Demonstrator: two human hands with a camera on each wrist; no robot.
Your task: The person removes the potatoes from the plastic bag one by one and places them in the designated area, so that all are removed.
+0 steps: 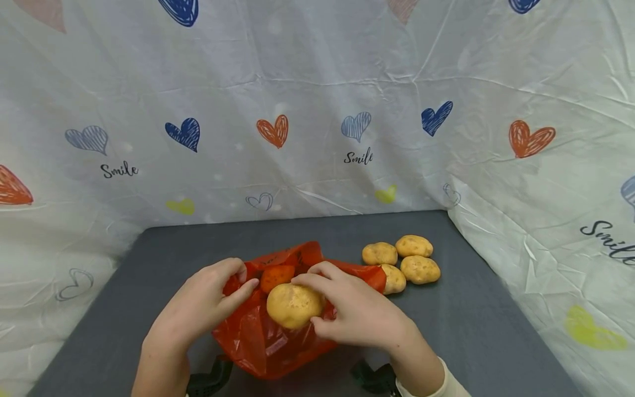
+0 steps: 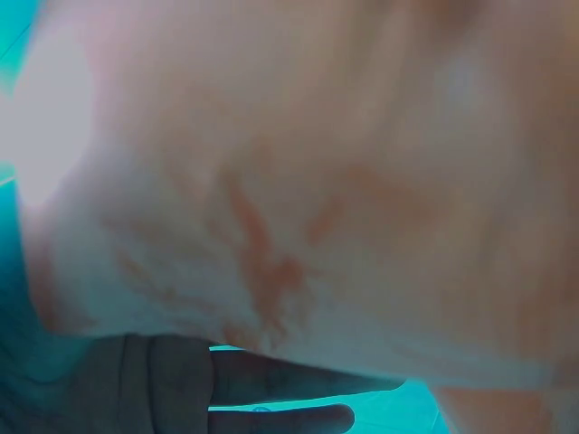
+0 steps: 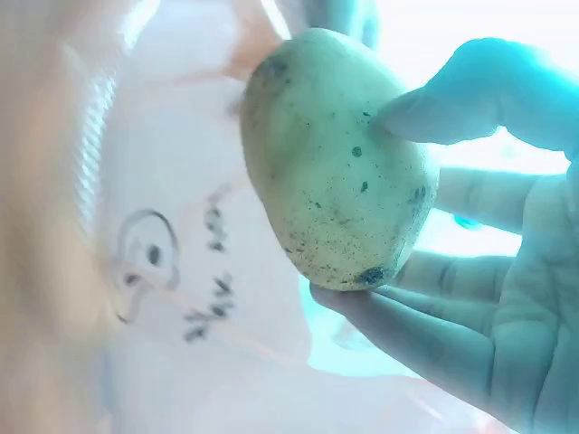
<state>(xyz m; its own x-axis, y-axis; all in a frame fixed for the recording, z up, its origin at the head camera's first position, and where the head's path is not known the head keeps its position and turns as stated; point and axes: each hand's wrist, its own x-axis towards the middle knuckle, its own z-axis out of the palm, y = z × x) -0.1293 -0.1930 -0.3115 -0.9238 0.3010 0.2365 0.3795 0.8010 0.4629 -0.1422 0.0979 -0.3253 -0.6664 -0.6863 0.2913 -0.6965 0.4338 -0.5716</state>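
Observation:
My right hand [image 1: 354,306] grips a large yellow potato [image 1: 294,306] between thumb and fingers, over the mouth of a red plastic bag [image 1: 268,347]. The right wrist view shows the same potato [image 3: 335,172], speckled with dark spots, the thumb on one side and fingers on the other. At the bag's left edge, my left hand [image 1: 198,300] holds the plastic with thumb and index finger. A rounded orange lump [image 1: 276,277] shows in the bag behind the potato. In the left wrist view the bag [image 2: 271,226] hides most of the left hand, leaving two straight fingers [image 2: 289,377] visible.
Several potatoes [image 1: 420,269] lie grouped on the dark grey table [image 1: 476,331], right of the bag; the bag's edge overlaps the nearest one [image 1: 394,279]. A white sheet [image 1: 307,60] with printed hearts hangs behind the table and along its sides.

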